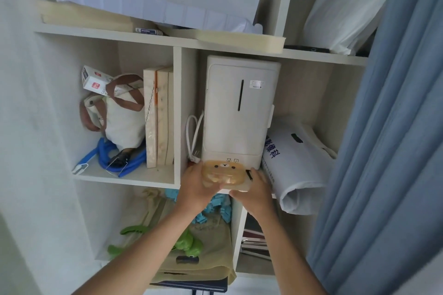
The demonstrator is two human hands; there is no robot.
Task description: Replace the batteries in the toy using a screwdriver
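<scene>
A translucent amber box with a bear face (pixel 224 173) is at the front edge of the middle shelf (pixel 134 178), just before a white appliance. My left hand (pixel 195 185) grips its left end from below. My right hand (pixel 257 188) clasps its right end, thumb underneath. A thin black object (pixel 249 174) shows between my right fingers and the box; I cannot tell what it is. A small blue battery pack (pixel 148 30) lies on the upper shelf under paper sheets. No screwdriver is clearly in view.
The tall white appliance (pixel 239 112) with a coiled white cable stands right behind the box. A rolled white bag (pixel 297 170) lies to its right. The left compartment holds a tote bag, books (pixel 159 117) and blue tubing. A blue curtain (pixel 393 151) hangs on the right.
</scene>
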